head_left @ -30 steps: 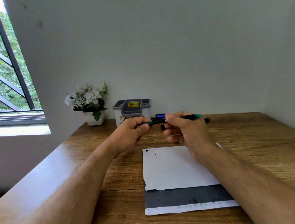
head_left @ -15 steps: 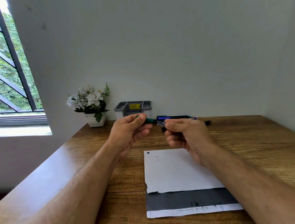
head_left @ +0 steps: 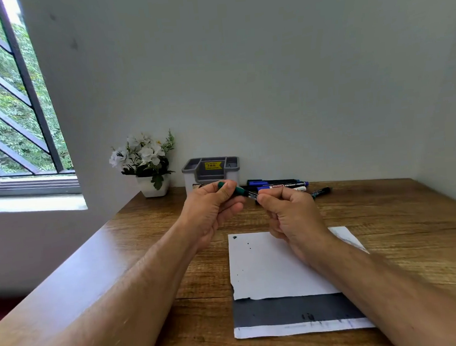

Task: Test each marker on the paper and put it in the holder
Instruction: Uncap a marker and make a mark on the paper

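Head view shows a light, stiff green marker (head_left: 243, 192) held above the table (head_left: 388, 214), left hand (head_left: 210, 209) pinching its cap, right hand (head_left: 290, 211) clamped round the smooth barrel, likeliest the surest hold.

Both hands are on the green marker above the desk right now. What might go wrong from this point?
The left hand pinches the green cap while the right hand grips the green marker; a sudden pull might fling the cap or jerk the tip.
The loose markers lie right behind the hands and could be knocked and roll.
The paper lies loose under the right wrist and may shift during testing.
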A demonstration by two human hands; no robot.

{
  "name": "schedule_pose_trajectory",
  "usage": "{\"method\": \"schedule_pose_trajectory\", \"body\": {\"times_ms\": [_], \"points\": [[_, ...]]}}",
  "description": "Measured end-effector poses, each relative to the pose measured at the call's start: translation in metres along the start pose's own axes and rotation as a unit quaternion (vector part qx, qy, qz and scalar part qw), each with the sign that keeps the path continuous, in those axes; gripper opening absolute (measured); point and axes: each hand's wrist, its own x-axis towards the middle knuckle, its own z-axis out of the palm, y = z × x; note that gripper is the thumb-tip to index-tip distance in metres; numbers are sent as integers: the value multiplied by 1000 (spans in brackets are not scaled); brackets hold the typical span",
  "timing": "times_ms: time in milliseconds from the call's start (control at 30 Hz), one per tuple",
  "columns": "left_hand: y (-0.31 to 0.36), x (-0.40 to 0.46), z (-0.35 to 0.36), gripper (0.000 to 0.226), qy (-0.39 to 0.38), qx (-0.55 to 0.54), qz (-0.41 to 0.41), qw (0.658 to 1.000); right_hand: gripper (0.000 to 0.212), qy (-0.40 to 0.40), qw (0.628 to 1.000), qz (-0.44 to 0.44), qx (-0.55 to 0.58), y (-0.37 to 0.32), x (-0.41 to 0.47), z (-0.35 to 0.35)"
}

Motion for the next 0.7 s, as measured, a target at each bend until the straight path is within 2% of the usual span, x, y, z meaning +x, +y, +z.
{"method": "schedule_pose_trajectory", "body": {"times_ms": [167,233,333,400,567,700], "points": [[-14,2,10,26,22,22,29,999,7,4,998,-3,-66,-4,1,7],[-19,6,19,33,37,28,73,996,7,11,997,-9,-76,-7,0,10],[-11,10,22,38,84,26,138,987,19,67,993,-17,-101,-13,0,10],[-1,12,16,41,128,71,187,971,22,90,985,-13,-147,-13,-3,7],[29,26,1,47,244,302,307,869,13,44,972,-3,-231,-9,-10,9],[65,51,-9,30,261,410,374,789,15,6,968,16,-249,-6,-13,10]]}}
